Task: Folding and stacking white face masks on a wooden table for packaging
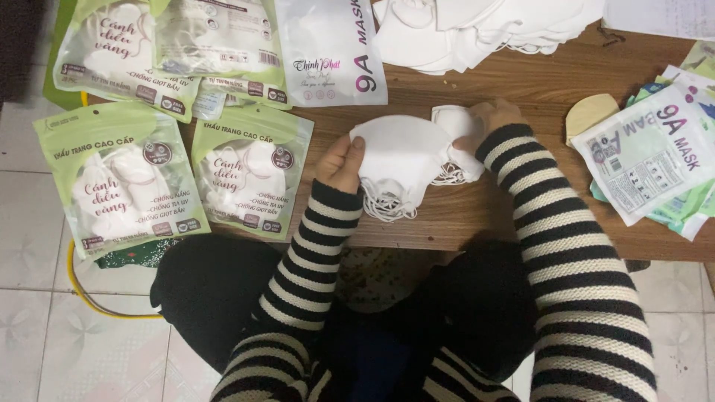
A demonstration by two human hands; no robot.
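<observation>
Left hand (341, 162): closed on the near-left edge of a small stack of white face masks (406, 160), thumb on top. Right hand (485, 123): pinching the stack's far-right end, fingers partly hidden, so its grip is probably firm. Stack: held just above the wooden table (477, 82), ear loops dangling at the near edge. Far side: heap of loose white masks (477, 26). Left: green-and-white filled pouches (119, 175). Right: pile of flat empty packets (648, 152), beside a wooden piece (590, 113).
</observation>
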